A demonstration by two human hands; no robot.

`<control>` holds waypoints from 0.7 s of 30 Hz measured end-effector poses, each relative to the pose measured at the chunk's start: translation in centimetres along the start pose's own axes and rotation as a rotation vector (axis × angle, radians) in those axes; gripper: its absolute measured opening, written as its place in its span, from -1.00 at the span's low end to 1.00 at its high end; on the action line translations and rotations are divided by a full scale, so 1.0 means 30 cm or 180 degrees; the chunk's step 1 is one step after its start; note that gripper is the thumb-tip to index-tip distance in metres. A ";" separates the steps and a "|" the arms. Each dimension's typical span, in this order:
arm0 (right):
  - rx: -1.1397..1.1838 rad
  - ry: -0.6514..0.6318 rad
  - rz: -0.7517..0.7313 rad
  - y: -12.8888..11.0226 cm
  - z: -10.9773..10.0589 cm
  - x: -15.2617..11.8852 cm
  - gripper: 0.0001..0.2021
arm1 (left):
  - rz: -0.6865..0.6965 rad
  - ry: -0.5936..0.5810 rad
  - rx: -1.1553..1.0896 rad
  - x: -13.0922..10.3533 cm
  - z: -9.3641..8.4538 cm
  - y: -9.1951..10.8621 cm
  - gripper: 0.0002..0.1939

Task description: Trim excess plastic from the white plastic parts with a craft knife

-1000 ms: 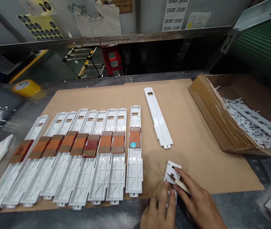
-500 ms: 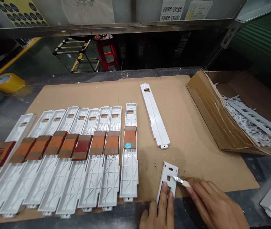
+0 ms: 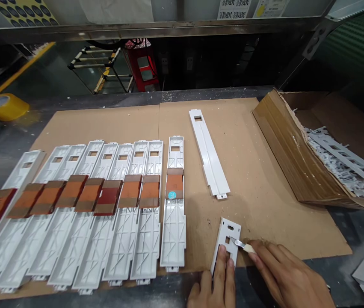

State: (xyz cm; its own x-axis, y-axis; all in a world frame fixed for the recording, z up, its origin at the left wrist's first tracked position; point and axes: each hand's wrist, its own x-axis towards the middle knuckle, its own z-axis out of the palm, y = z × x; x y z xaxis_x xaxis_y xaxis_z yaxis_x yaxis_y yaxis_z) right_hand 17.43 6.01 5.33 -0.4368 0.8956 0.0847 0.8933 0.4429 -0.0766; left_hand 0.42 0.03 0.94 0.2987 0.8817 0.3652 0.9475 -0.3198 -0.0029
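— At the near edge of the cardboard sheet (image 3: 252, 179), what lies under the hands?

— Small white plate (image 3: 226, 246), flat, near end hanging over that edge. Pinned by the left hand (image 3: 214, 284), palm down, two fingers (image 3: 220, 261) stretched along the plate and pressed on it. Met from the right by the right hand (image 3: 289, 278), fingers bunched and pinching a small knife (image 3: 242, 244), blade tip touching the plate beside its cut-out.

— Room around it?

— Bare cardboard far of the plate and off to the right. Dark bench (image 3: 329, 273) right behind the near edge.

— Anything close?

— Lone white strip (image 3: 209, 154) lying slantwise, farther off, apart from the plate. Row of white ribbed strips (image 3: 105, 214) filling the left, nearest one just beside the plate, each carrying a brown block (image 3: 149, 191). Tilted cardboard box (image 3: 284, 149) of white scrap at far right, well apart. Yellow tape roll (image 3: 4, 106) at far left.
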 end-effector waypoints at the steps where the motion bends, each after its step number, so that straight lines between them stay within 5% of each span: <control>1: -0.0002 0.0002 -0.0008 0.000 0.000 0.001 -0.71 | -0.0012 -0.0009 0.0001 0.000 0.000 0.000 -0.63; 12: -0.0151 -0.0141 -0.0118 0.011 -0.003 0.009 -0.69 | -0.0062 -0.0141 -0.0055 -0.002 -0.003 0.005 -0.60; 21: -0.0316 -0.0355 -0.0735 0.084 -0.033 0.112 -0.74 | 0.0042 -0.0085 -0.0013 0.010 -0.008 0.000 -0.62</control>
State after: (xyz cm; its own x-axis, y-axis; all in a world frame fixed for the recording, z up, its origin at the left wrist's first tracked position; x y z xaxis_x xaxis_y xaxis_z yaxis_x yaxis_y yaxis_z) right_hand 18.32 10.10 6.42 -0.6343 0.7728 -0.0218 0.7722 0.6346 0.0301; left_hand 0.49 0.21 1.27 0.3141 0.8863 0.3402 0.9430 -0.3328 -0.0036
